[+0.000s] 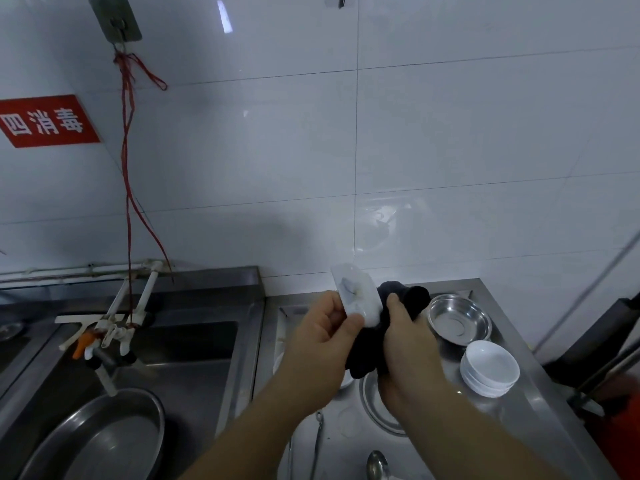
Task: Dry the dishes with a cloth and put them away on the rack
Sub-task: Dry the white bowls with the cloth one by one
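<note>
Two hands work one piece above the desk (540,403): the left hand (322,337) pinches a small white dish (356,296) by its lower edge, its grip closed on it, while the right hand (412,344) clutches a dark cloth (394,306) against the dish's far side. Drying looks well underway for this piece only. At 3 o'clock from the hands sit a steel bowl (459,322) and stacked white saucers (490,368); at 6 o'clock lies a spoon (377,464). No rack shows, so putting away remains.

I see a red sign (46,121) on the tiled wall (381,150), red string (128,174), and a tap (104,337) over the sink (194,344).
</note>
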Action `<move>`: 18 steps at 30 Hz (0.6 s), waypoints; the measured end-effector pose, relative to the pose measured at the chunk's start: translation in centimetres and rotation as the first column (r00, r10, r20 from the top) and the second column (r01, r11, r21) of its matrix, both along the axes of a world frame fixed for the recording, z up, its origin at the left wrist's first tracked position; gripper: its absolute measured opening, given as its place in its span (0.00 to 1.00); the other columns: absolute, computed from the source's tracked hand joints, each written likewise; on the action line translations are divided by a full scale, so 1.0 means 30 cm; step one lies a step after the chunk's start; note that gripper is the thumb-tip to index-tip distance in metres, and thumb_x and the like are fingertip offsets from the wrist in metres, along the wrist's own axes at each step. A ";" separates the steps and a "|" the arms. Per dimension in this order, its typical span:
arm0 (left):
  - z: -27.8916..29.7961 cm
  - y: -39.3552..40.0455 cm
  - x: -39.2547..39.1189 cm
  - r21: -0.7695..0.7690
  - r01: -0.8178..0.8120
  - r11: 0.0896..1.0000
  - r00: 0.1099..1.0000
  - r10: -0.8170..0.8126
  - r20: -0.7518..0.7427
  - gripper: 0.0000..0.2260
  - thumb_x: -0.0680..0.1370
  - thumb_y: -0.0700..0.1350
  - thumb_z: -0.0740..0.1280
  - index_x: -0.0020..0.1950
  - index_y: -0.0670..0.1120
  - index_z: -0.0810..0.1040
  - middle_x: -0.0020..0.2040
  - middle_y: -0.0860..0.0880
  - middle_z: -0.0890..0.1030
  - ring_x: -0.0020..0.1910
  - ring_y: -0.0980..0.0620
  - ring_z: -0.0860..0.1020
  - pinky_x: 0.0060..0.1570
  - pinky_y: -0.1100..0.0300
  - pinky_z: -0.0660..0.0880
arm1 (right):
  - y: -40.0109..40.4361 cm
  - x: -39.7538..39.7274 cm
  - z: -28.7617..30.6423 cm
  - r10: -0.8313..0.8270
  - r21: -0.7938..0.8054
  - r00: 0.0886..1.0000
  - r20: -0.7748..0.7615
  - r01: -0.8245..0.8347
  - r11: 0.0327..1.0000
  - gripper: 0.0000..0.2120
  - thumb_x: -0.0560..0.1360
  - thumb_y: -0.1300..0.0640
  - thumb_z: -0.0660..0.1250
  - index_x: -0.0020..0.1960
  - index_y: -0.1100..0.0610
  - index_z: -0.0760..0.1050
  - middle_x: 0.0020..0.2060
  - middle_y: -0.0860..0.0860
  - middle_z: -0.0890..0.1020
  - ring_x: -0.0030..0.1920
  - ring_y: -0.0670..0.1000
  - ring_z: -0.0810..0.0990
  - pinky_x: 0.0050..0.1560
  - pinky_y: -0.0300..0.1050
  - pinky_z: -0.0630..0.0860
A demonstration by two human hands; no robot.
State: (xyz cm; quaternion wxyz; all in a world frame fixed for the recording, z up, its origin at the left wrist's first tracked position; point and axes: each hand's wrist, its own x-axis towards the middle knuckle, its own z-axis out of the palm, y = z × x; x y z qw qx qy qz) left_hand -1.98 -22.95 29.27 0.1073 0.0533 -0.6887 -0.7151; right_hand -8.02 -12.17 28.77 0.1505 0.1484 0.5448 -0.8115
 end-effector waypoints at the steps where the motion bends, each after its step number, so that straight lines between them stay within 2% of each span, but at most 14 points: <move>1: -0.007 0.003 -0.001 -0.045 -0.012 0.999 1.000 0.012 0.000 0.09 0.86 0.39 0.65 0.64 0.48 0.80 0.55 0.52 0.87 0.57 0.55 0.85 0.52 0.66 0.81 | -0.001 0.010 -0.009 -0.018 0.048 0.998 -0.059 0.021 0.999 0.07 0.83 0.47 0.65 0.55 0.45 0.81 0.48 0.54 0.88 0.48 0.59 0.88 0.45 0.65 0.84; 3: -0.017 0.011 -0.003 -0.114 -0.005 0.993 1.000 0.005 -0.003 0.10 0.86 0.40 0.65 0.65 0.49 0.80 0.56 0.54 0.87 0.58 0.56 0.85 0.54 0.67 0.80 | 0.008 0.020 -0.015 -0.014 0.130 0.984 -0.175 0.037 0.991 0.06 0.81 0.42 0.66 0.51 0.39 0.82 0.45 0.49 0.88 0.47 0.55 0.88 0.45 0.64 0.86; 5: -0.029 0.018 -0.002 -0.144 0.022 0.989 1.000 -0.022 0.006 0.10 0.86 0.40 0.65 0.64 0.49 0.80 0.56 0.53 0.87 0.57 0.55 0.85 0.55 0.66 0.80 | 0.025 0.016 -0.006 0.039 0.175 0.965 -0.258 0.007 0.985 0.08 0.76 0.38 0.65 0.51 0.36 0.81 0.45 0.47 0.88 0.49 0.54 0.88 0.53 0.65 0.84; 8: -0.051 0.021 0.001 -0.189 0.057 0.980 0.998 -0.053 0.024 0.08 0.86 0.41 0.65 0.62 0.49 0.80 0.55 0.51 0.87 0.56 0.53 0.86 0.55 0.63 0.81 | 0.051 -0.024 0.000 0.116 0.226 0.952 -0.282 -0.052 0.973 0.11 0.73 0.37 0.65 0.50 0.38 0.82 0.45 0.47 0.88 0.49 0.52 0.88 0.57 0.65 0.83; 10: -0.066 0.028 0.002 -0.286 0.079 0.955 0.997 -0.070 0.041 0.07 0.86 0.42 0.65 0.62 0.50 0.79 0.55 0.53 0.87 0.56 0.55 0.85 0.56 0.63 0.81 | 0.071 -0.059 -0.007 0.146 0.248 0.953 -0.265 -0.079 0.965 0.09 0.75 0.39 0.65 0.48 0.38 0.82 0.44 0.47 0.88 0.49 0.52 0.88 0.58 0.65 0.83; 13: -0.089 0.052 0.000 -0.486 0.096 0.868 0.994 -0.055 0.098 0.05 0.86 0.47 0.64 0.60 0.52 0.77 0.52 0.53 0.86 0.52 0.54 0.85 0.54 0.54 0.84 | 0.100 -0.094 -0.030 0.198 0.242 0.959 -0.203 -0.147 0.959 0.08 0.80 0.42 0.65 0.47 0.40 0.82 0.44 0.52 0.88 0.48 0.56 0.89 0.55 0.67 0.84; 15: -0.098 0.071 -0.005 -0.611 0.097 0.786 0.991 -0.019 0.133 0.04 0.86 0.50 0.62 0.57 0.52 0.75 0.48 0.52 0.85 0.47 0.53 0.84 0.48 0.48 0.84 | 0.124 -0.098 -0.048 0.225 0.255 0.960 -0.168 -0.178 0.950 0.09 0.79 0.41 0.65 0.46 0.42 0.82 0.44 0.54 0.88 0.46 0.56 0.89 0.54 0.68 0.83; 18: -0.106 0.101 -0.013 -0.711 0.106 0.696 0.992 -0.025 0.124 0.05 0.86 0.50 0.62 0.50 0.54 0.70 0.41 0.54 0.82 0.40 0.55 0.81 0.39 0.54 0.81 | 0.173 -0.099 -0.075 0.266 0.279 0.949 -0.171 -0.213 0.937 0.12 0.75 0.36 0.68 0.49 0.42 0.82 0.44 0.49 0.88 0.48 0.53 0.88 0.55 0.63 0.85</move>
